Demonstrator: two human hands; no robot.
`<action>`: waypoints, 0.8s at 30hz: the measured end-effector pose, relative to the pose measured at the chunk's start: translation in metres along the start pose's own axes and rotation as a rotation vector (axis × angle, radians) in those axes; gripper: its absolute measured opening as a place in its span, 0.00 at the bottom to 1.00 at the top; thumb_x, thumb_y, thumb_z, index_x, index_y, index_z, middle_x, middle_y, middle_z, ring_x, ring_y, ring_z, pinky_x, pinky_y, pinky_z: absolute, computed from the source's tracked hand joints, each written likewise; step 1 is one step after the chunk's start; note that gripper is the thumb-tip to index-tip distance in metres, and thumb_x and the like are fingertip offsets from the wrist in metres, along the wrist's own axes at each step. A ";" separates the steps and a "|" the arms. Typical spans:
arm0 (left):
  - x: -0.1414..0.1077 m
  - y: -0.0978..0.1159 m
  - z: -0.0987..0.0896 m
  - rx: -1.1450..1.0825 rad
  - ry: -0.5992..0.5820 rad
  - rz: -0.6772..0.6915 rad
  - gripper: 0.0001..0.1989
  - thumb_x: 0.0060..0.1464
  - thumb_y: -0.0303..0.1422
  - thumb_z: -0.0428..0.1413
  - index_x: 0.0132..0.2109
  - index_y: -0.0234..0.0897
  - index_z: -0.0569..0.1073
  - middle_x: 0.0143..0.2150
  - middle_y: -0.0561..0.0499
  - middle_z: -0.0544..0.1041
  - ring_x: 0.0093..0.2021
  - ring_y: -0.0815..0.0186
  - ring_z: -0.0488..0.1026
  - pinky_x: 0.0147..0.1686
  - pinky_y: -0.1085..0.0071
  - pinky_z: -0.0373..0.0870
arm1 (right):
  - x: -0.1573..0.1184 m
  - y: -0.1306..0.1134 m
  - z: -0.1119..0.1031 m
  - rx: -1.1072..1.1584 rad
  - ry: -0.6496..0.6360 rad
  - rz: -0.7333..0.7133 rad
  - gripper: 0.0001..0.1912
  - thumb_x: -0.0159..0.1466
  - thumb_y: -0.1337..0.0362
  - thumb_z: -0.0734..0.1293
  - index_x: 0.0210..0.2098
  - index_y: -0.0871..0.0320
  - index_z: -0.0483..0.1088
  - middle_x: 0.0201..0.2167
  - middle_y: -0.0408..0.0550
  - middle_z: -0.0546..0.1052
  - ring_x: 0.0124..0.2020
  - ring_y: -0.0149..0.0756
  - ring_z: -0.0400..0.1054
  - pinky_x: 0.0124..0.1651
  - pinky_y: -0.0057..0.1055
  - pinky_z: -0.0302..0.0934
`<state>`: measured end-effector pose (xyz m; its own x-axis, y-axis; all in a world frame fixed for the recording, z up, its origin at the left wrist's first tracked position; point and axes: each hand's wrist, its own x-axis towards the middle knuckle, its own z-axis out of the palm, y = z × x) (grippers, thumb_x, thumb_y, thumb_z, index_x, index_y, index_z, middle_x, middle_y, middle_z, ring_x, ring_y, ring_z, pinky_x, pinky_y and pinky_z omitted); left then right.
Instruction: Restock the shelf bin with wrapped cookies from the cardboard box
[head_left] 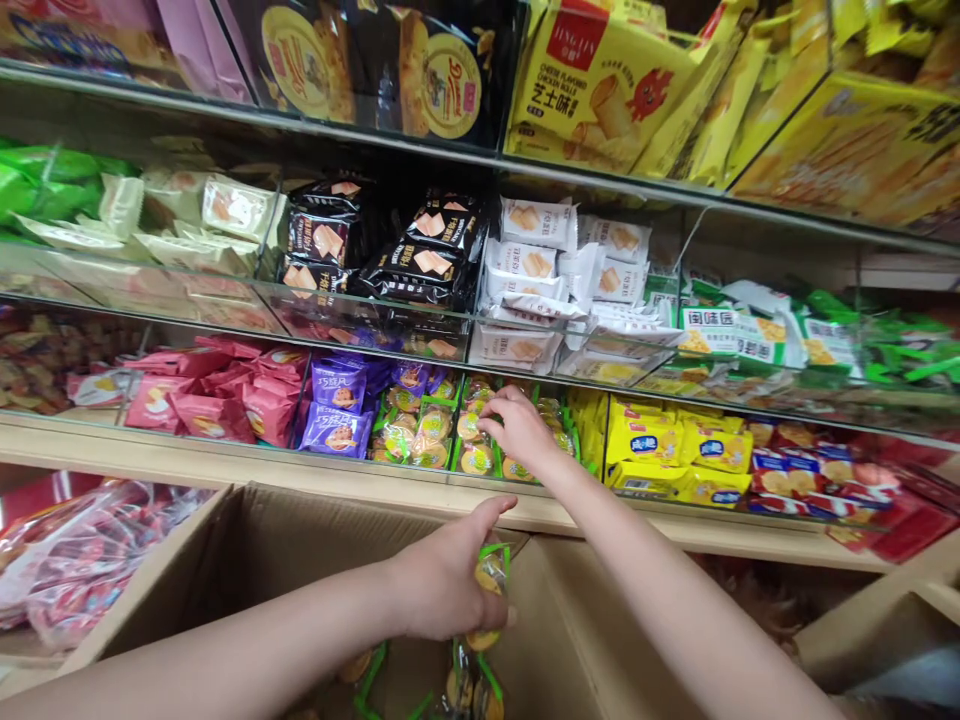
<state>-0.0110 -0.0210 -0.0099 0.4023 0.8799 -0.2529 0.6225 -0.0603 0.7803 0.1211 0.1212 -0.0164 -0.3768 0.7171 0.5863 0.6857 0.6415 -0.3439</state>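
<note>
My left hand [450, 580] is over a cardboard box [255, 540], its thumb raised and its fingers curled round a clear, green-edged biscuit packet [489, 580]. Further up, my right hand [519, 428] reaches into a glass-fronted shelf compartment. Its bent thumb and fingertips are closed on a similar biscuit packet [472, 425], one of several standing there. More green-edged biscuit packets [472, 690] lie inside the box below my left hand, partly hidden by it.
Purple cookie packets [337, 405] and pink packets [214, 400] lie left of the biscuits, yellow packets [679, 450] right. A glass shelf front [420, 340] runs close above my right hand. Bagged snacks [97, 560] lie left of the box; another cardboard box [870, 620] stands right.
</note>
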 end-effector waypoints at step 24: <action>0.027 -0.017 -0.019 -0.214 0.133 -0.024 0.41 0.37 0.38 0.60 0.59 0.34 0.53 0.50 0.42 0.65 0.47 0.59 0.66 0.44 0.68 0.62 | -0.020 0.003 0.000 -0.042 0.001 -0.173 0.07 0.58 0.73 0.58 0.29 0.60 0.67 0.37 0.52 0.66 0.40 0.37 0.61 0.46 0.34 0.57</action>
<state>-0.0232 0.0130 -0.0189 0.2888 0.9349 -0.2064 0.4688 0.0499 0.8819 0.1307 0.1084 -0.0288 -0.4911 0.5964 0.6349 0.6360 0.7436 -0.2066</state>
